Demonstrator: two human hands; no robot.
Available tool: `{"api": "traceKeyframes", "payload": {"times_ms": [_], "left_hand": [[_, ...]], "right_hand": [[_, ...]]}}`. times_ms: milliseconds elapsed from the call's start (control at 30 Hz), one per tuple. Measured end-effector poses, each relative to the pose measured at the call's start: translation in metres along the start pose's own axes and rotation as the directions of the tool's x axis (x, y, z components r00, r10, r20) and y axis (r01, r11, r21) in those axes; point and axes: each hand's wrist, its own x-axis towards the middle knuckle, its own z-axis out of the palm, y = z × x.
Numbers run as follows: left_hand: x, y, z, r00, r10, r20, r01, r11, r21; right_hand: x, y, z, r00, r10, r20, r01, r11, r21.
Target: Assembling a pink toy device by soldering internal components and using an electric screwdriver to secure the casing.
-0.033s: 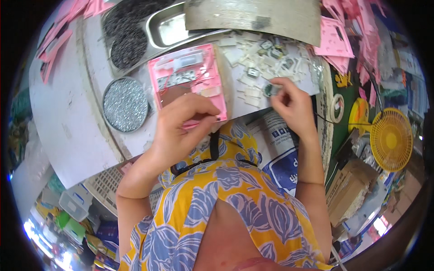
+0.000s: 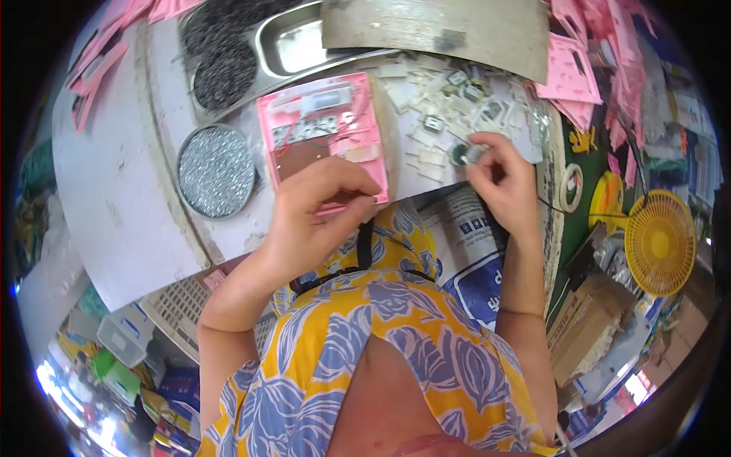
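A shallow pink plastic case (image 2: 373, 141) lies on the table before me, with a white part, a metal strip, thin red wires and a brown panel inside. My left hand (image 2: 316, 202) is over its near right corner, thumb and forefinger closed together at the rim. Whatever those fingertips hold, if anything, is too small to make out. To the right, my right hand (image 2: 504, 179) pinches a small silver cylindrical part (image 2: 474, 154) with a dark green round end. Just beyond it, small white plastic pieces (image 2: 434, 156) lie scattered in a heap.
Left of the case stands a round dish (image 2: 216, 171) of small shiny metal pieces. Behind are a tray of black pieces (image 2: 225, 72), a metal pan (image 2: 293, 46) and a curved metal sheet (image 2: 434, 30). Pink panels (image 2: 571, 72) and a yellow fan (image 2: 659, 242) are at right.
The whole view has shifted slightly. My right hand has moved a little to the right with the silver part, which shows more now. My left hand stays at the case's corner.
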Motion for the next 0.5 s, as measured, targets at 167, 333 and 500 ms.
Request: {"api": "traceKeyframes", "payload": {"times_ms": [167,333,500], "left_hand": [[-0.008,-0.003,0.019,0.966,-0.25,-0.061,0.213,0.909,-0.358],[-0.007,0.0,0.017,0.961,-0.274,-0.039,0.243,0.901,-0.359],[-0.007,-0.004,0.015,0.955,-0.292,-0.056,0.258,0.908,-0.331]], "right_hand": [[-0.019,-0.043,0.048,0.981,-0.13,0.143,-0.032,0.624,0.781],[-0.012,-0.041,0.069,0.946,-0.179,0.27,-0.136,0.537,0.833],[-0.006,-0.044,0.071,0.934,-0.173,0.313,-0.155,0.592,0.791]]}}
